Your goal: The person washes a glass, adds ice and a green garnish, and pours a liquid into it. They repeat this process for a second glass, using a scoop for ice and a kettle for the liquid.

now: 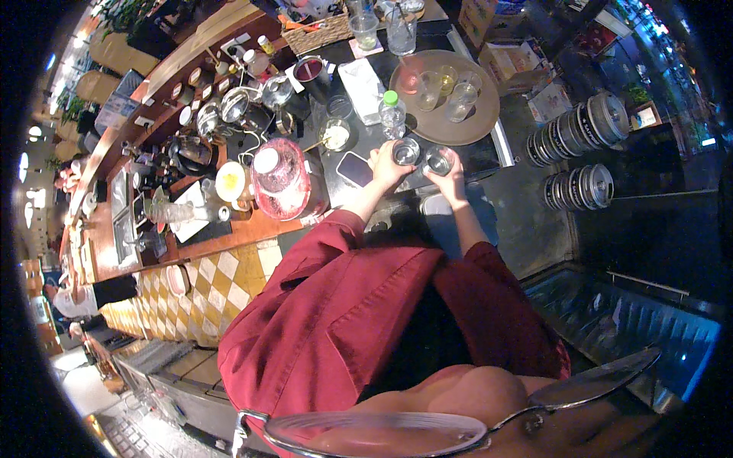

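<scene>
My left hand (pixel 384 169) is wrapped round a small clear drinking glass (pixel 405 153). In my right hand (pixel 453 182) is a second clear drinking glass (pixel 438 162), held beside the first with a small gap between. Both stand close to the near edge of the dark counter, and what is in them is too small to tell. Just beyond my left hand is a clear plastic bottle (pixel 392 120) with a green cap. A phone (pixel 354 169) lies to its left, below a glass with white contents (pixel 336 135) and a stirrer.
A round brown tray (pixel 439 130) bears several glasses, one with pink liquid. Left stands a big clear container of red liquid (pixel 279 187). Behind are a dark red-filled pitcher (pixel 308 70), white napkins (pixel 362 91) and a wicker basket (pixel 314 34). Metal kegs (pixel 584 130) stand at right.
</scene>
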A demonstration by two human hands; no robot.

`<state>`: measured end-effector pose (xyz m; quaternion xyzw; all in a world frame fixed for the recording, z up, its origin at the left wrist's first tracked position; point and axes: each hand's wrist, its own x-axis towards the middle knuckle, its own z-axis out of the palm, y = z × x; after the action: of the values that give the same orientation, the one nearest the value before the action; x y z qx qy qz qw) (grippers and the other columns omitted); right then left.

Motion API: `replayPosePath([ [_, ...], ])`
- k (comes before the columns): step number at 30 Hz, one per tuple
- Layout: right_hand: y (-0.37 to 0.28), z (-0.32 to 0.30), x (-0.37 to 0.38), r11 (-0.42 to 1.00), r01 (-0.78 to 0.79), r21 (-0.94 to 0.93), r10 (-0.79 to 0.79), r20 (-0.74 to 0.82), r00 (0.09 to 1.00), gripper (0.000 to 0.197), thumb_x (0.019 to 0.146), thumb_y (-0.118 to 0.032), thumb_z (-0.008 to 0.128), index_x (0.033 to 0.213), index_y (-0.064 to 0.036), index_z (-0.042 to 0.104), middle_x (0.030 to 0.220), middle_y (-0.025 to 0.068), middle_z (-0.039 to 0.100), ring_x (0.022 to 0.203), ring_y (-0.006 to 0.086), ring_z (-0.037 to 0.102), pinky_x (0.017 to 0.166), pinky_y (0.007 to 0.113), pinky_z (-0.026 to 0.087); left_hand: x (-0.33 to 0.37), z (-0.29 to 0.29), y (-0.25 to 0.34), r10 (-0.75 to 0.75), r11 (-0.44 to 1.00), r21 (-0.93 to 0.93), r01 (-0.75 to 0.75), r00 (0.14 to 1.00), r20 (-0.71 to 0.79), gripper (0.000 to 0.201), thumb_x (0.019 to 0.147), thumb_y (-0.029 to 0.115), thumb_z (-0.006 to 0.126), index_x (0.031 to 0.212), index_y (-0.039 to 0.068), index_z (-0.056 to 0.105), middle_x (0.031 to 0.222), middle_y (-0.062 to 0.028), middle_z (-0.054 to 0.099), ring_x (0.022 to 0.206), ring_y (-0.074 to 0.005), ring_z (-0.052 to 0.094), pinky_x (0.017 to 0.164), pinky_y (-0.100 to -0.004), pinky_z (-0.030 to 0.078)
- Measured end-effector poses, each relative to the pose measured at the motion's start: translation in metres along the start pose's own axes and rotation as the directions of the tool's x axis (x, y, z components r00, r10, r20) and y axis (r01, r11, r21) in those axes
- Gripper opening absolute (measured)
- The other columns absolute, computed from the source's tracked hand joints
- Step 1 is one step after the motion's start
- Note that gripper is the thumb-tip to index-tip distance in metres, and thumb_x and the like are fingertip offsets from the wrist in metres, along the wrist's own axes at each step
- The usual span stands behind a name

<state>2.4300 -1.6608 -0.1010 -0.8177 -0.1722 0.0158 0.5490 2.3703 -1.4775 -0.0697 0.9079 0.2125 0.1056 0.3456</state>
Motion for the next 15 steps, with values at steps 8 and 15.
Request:
replayPosePath([
  [8,-0.017,0.012,0.014,0.999,-0.044,-0.018,0.045,0.071,0.996,0.090,0.054,-0.019,0.085,0.128,-0.0028,0.038,0.118,0.0196,0.052,0.110,0.0349,0.046,0.096,0.042,0.037,0.010,-0.004,-0.002,-0.156,0.988,0.010,0.155,0.987,0.038,0.077,0.049,0.034,0.082,0.118,0.019,0.054,0.113,-0.0037,0.059,0.105,-0.0297,0.043,0.094,-0.0394,0.033],
  [15,-0.026,0.026,0.022,0.997,0.072,-0.027,-0.070,0.045,0.996,0.091,0.058,-0.016,0.083,0.131,-0.0026,0.032,0.122,0.0211,0.041,0.110,0.0339,0.047,0.097,0.041,0.038,0.016,-0.006,-0.003,-0.221,0.975,0.018,0.221,0.975,0.007,0.083,0.051,0.032,0.082,0.123,0.013,0.048,0.118,-0.0058,0.055,0.113,-0.0289,0.041,0.098,-0.0424,0.029],
])
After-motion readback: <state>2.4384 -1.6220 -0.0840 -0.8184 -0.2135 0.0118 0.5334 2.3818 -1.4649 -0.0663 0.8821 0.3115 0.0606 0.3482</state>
